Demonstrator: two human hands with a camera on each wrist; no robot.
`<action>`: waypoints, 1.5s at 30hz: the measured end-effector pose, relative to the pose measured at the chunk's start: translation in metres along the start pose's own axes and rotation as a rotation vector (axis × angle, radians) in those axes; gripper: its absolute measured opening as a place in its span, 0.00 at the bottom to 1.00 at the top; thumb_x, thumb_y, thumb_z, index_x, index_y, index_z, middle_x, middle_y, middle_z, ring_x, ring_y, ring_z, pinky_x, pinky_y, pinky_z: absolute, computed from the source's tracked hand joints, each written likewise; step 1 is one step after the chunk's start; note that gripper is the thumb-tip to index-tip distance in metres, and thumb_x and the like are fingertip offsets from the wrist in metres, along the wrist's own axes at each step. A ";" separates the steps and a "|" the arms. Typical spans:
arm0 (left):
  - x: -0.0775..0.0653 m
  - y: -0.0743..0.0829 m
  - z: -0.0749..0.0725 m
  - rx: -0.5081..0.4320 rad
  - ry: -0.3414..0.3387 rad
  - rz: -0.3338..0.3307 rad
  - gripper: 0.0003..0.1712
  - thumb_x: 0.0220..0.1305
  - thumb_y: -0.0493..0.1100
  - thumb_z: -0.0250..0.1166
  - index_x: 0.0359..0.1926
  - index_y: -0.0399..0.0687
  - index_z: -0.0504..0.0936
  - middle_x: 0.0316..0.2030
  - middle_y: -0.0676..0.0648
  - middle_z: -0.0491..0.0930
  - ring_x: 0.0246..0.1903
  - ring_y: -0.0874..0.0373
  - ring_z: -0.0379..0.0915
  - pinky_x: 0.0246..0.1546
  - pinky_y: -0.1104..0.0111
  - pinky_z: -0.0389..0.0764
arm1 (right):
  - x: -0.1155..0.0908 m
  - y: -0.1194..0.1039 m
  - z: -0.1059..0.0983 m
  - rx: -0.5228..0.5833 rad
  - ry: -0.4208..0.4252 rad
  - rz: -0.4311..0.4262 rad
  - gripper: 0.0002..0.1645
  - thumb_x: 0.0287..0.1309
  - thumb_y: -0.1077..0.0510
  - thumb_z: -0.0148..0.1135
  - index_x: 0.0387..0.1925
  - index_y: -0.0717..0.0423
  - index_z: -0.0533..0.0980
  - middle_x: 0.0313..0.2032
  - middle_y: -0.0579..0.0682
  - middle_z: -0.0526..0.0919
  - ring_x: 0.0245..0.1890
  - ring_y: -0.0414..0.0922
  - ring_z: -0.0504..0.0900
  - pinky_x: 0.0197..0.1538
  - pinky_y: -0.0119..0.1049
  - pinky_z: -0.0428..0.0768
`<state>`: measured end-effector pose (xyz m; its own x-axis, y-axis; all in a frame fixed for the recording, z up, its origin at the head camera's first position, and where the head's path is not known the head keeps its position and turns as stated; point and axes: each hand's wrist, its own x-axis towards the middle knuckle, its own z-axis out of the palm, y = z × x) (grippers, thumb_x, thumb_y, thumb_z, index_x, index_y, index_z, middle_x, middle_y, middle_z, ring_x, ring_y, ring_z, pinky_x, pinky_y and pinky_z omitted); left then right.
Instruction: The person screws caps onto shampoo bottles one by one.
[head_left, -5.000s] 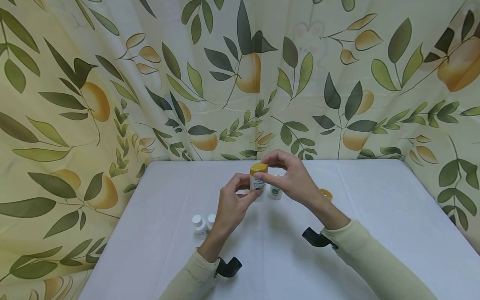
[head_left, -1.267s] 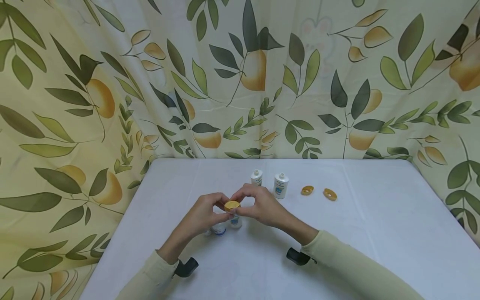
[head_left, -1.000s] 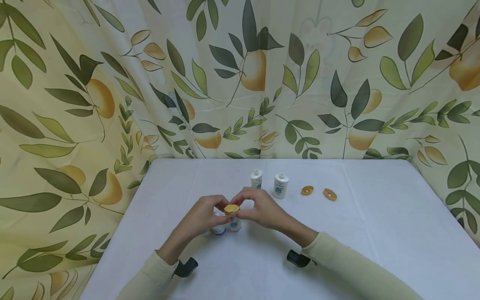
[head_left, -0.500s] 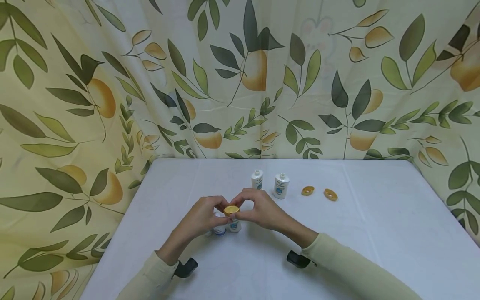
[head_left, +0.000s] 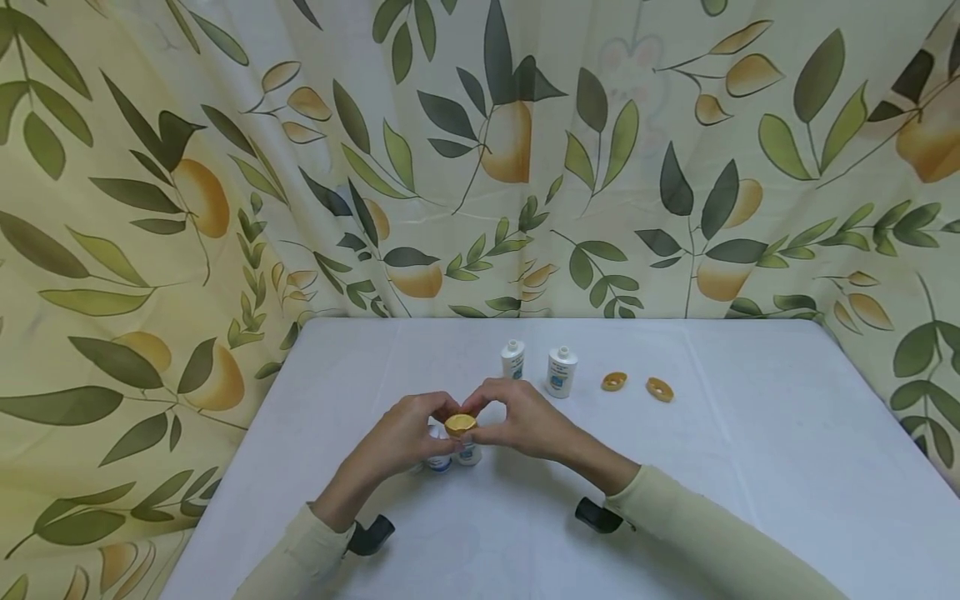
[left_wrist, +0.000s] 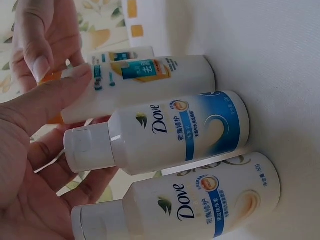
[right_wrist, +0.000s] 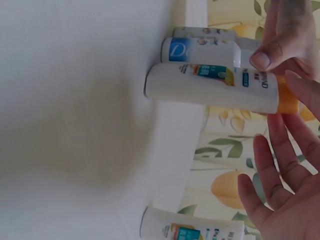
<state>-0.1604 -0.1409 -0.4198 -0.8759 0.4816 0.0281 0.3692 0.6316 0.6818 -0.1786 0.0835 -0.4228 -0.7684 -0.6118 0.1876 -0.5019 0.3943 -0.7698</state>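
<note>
My left hand (head_left: 403,432) holds a white lotion-type bottle (right_wrist: 200,87) with a blue-green label near its shoulder, thumb on one side. My right hand (head_left: 527,423) pinches the bottle's yellow-orange cap (head_left: 461,425) between thumb and fingers. The bottle is upright, its base at the table. Right beside it, on the left, stand two white Dove bottles, one with a blue band (left_wrist: 185,132) and one paler (left_wrist: 200,200), both with white caps. In the head view my left hand covers most of them.
Two uncapped white bottles, one on the left (head_left: 513,360) and one on the right (head_left: 562,372), stand behind my hands. Two loose yellow caps (head_left: 614,381) (head_left: 660,389) lie to their right. A patterned curtain (head_left: 480,208) hangs behind the white-covered table (head_left: 750,467).
Five seconds ago my hands held a yellow-capped bottle farther back; both back bottles now stand uncapped. Over the last second the cap in my right hand has turned and shifted slightly toward me.
</note>
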 end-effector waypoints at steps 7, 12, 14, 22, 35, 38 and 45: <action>0.002 0.003 -0.002 -0.039 0.009 0.018 0.24 0.54 0.43 0.80 0.51 0.48 0.82 0.47 0.51 0.84 0.50 0.56 0.79 0.54 0.52 0.81 | -0.003 -0.003 -0.014 -0.041 -0.014 0.007 0.18 0.55 0.54 0.77 0.48 0.47 0.84 0.43 0.38 0.87 0.48 0.40 0.84 0.54 0.45 0.83; 0.005 0.009 -0.003 -0.073 0.038 0.001 0.29 0.55 0.44 0.79 0.56 0.47 0.80 0.53 0.49 0.82 0.54 0.50 0.79 0.57 0.46 0.79 | -0.007 -0.005 -0.028 -0.067 0.004 0.008 0.18 0.54 0.53 0.77 0.48 0.47 0.84 0.43 0.39 0.87 0.47 0.43 0.85 0.54 0.42 0.83; 0.007 0.012 -0.004 -0.085 0.057 -0.004 0.30 0.55 0.45 0.79 0.57 0.47 0.79 0.54 0.50 0.81 0.54 0.51 0.80 0.58 0.46 0.78 | -0.008 -0.004 -0.035 -0.073 0.014 0.012 0.18 0.54 0.52 0.78 0.47 0.46 0.84 0.43 0.41 0.87 0.46 0.42 0.84 0.54 0.42 0.83; 0.018 0.027 -0.002 -0.158 0.145 0.049 0.32 0.55 0.46 0.79 0.60 0.51 0.77 0.54 0.54 0.81 0.53 0.58 0.80 0.59 0.53 0.80 | -0.017 0.000 -0.058 -0.086 0.077 0.052 0.18 0.54 0.52 0.78 0.47 0.47 0.84 0.43 0.41 0.87 0.43 0.40 0.84 0.53 0.40 0.84; 0.034 0.048 0.008 -0.180 0.242 0.134 0.34 0.56 0.43 0.78 0.63 0.48 0.76 0.55 0.50 0.81 0.54 0.55 0.79 0.55 0.55 0.82 | -0.035 0.014 -0.090 -0.117 0.179 0.159 0.20 0.53 0.54 0.78 0.48 0.48 0.84 0.41 0.46 0.87 0.42 0.42 0.85 0.53 0.49 0.85; 0.038 0.053 0.012 -0.191 0.253 0.145 0.35 0.57 0.42 0.78 0.64 0.46 0.75 0.56 0.49 0.81 0.54 0.54 0.79 0.55 0.53 0.82 | -0.039 0.019 -0.097 -0.120 0.197 0.177 0.19 0.54 0.54 0.78 0.48 0.48 0.84 0.42 0.47 0.87 0.42 0.42 0.84 0.54 0.50 0.84; 0.046 0.065 0.020 -0.194 0.281 0.171 0.35 0.57 0.41 0.78 0.64 0.45 0.75 0.56 0.47 0.81 0.54 0.55 0.79 0.54 0.59 0.84 | -0.051 0.030 -0.108 -0.149 0.232 0.220 0.20 0.57 0.53 0.76 0.51 0.51 0.83 0.41 0.45 0.86 0.42 0.42 0.83 0.54 0.50 0.84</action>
<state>-0.1701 -0.0657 -0.3890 -0.8678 0.3674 0.3347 0.4753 0.4171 0.7746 -0.1973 0.2003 -0.3898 -0.9258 -0.3357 0.1735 -0.3533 0.6056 -0.7130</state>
